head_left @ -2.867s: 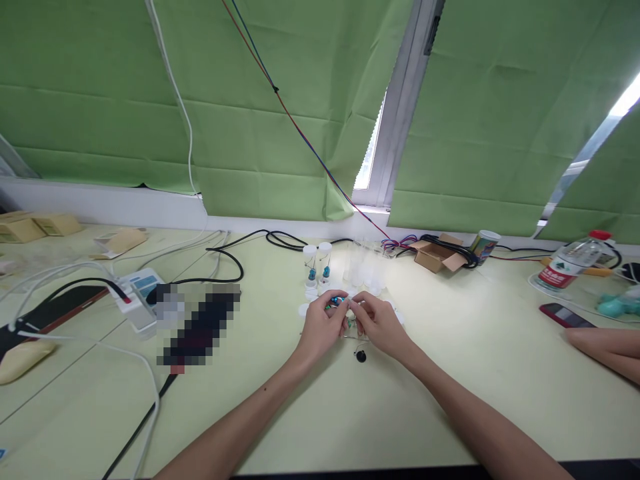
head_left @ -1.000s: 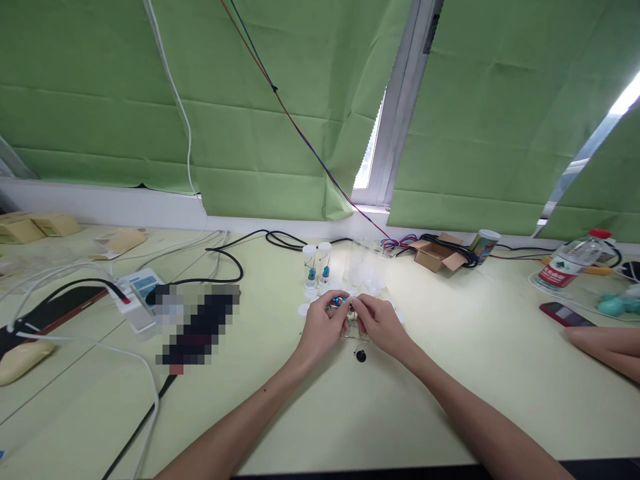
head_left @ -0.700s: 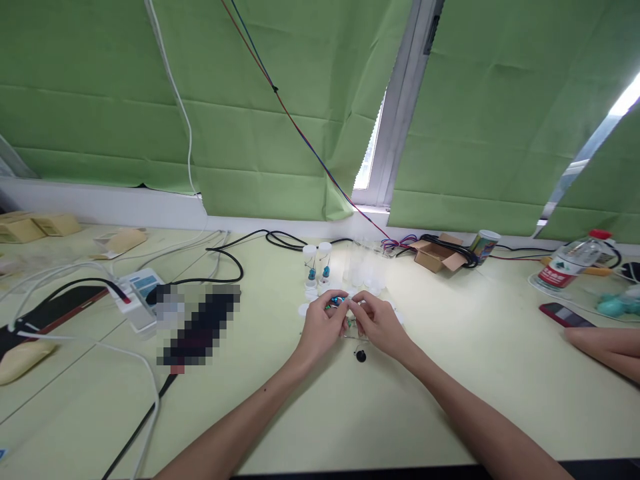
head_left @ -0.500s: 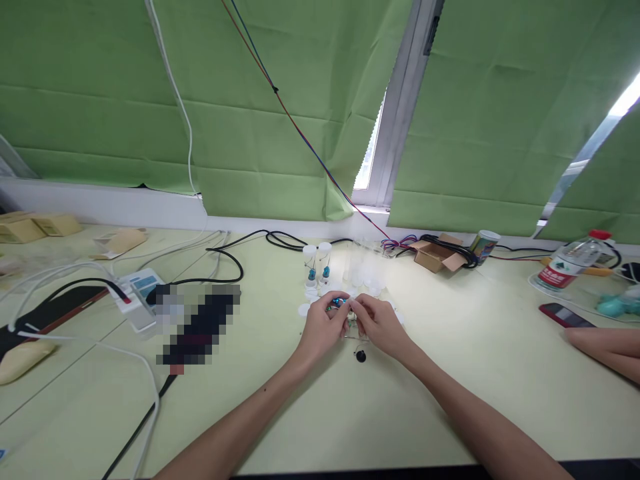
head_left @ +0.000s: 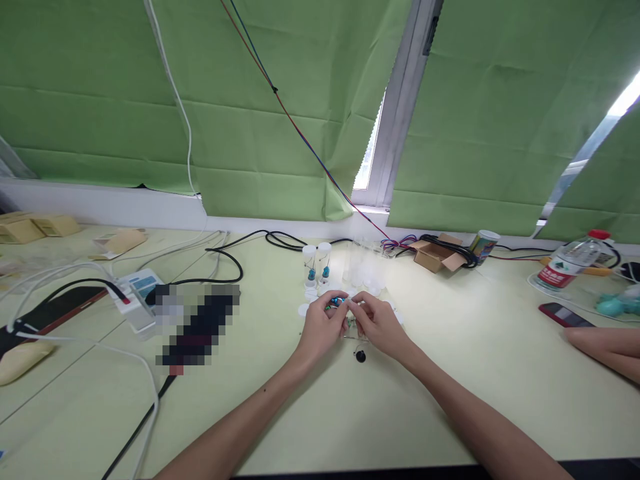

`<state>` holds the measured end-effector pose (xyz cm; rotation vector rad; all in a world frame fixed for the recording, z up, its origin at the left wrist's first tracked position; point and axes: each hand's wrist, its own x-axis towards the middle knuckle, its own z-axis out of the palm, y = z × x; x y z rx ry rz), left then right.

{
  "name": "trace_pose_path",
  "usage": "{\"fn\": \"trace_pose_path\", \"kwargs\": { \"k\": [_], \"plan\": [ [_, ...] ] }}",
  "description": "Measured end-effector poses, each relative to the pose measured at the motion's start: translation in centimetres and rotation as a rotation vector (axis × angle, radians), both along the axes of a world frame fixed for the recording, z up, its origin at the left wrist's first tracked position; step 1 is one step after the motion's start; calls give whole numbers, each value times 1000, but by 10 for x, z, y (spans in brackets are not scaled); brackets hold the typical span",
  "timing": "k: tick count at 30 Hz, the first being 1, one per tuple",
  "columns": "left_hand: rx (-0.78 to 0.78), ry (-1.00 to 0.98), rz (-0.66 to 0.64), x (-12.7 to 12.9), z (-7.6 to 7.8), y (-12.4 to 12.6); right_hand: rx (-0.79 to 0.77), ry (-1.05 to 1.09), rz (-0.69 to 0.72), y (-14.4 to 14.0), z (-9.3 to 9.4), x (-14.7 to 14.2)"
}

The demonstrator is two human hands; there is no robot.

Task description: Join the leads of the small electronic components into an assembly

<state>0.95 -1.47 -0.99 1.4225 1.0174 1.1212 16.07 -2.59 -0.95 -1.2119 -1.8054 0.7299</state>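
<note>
My left hand (head_left: 321, 325) is closed around a small shiny blue piece (head_left: 338, 302), too small to name and partly covered by the fingers. Opposite it, my right hand (head_left: 379, 321) pinches with thumb and fingertips, meeting the left fingertips; what it grips is hidden. Just below the hands lies a small round black part (head_left: 361, 357). Behind them stand two small clear tubes with white caps, a left tube (head_left: 309, 257) and a right tube (head_left: 325, 255), each with something blue inside. White discs (head_left: 303, 310) lie beside the left hand.
A power strip (head_left: 137, 300), white cables and a pixelated dark object (head_left: 203, 330) occupy the left. Toward the back right are an open cardboard box (head_left: 436, 257) and a can (head_left: 484, 247). A water bottle (head_left: 570, 262), phone (head_left: 565, 315) and another person's arm (head_left: 605, 350) are at right.
</note>
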Motion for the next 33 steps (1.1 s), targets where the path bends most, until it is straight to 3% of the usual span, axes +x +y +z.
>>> {"fn": "trace_pose_path", "kwargs": {
  "k": [10, 20, 33],
  "plan": [
    [9, 14, -29, 0, 2, -1, 24, -55, -35, 5, 1, 0],
    [10, -5, 29, 0, 2, 0, -9, 18, 14, 0, 0, 0],
    [10, 6, -33, 1, 4, -1, 38, -79, -30, 2, 0, 0]
  ]
}}
